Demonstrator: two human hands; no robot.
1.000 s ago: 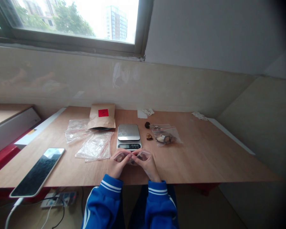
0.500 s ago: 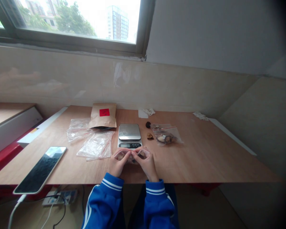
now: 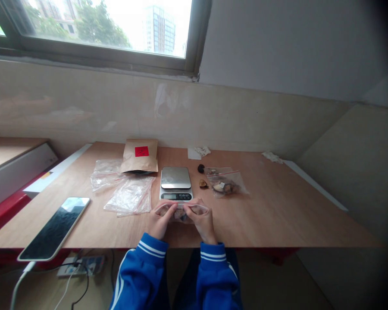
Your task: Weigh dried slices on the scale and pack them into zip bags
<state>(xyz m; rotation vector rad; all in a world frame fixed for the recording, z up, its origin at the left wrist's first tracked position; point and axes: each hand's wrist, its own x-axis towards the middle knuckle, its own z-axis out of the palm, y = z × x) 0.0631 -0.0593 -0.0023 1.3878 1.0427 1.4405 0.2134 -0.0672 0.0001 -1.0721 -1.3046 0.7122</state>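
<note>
Both hands pinch the red-lined top edge of a clear zip bag point(image 3: 181, 215), with some pale and dark pieces showing inside. My left hand point(image 3: 161, 221) grips it on the left, thumb bent inward. On the right, my right hand point(image 3: 203, 221) holds the same edge, its thumb a little apart from the other one. Just beyond the bag stands a digital kitchen scale point(image 3: 176, 178) with a bare steel plate. Right of the scale lie a dark round piece point(image 3: 201, 168) and a brown dried piece point(image 3: 203, 184), beside a filled zip bag point(image 3: 228, 186).
Several flat clear bags point(image 3: 129, 196) lie left of the scale, near a brown paper pouch point(image 3: 140, 158) with a red label. A phone point(image 3: 55, 228) on a charging cable overhangs the table's front left edge. Crumpled tissue point(image 3: 202, 151) lies by the wall.
My right hand has slid slightly to the right along the bag's edge, so the thumbs are farther apart and more of the bag shows between them. My left hand has barely moved.
</note>
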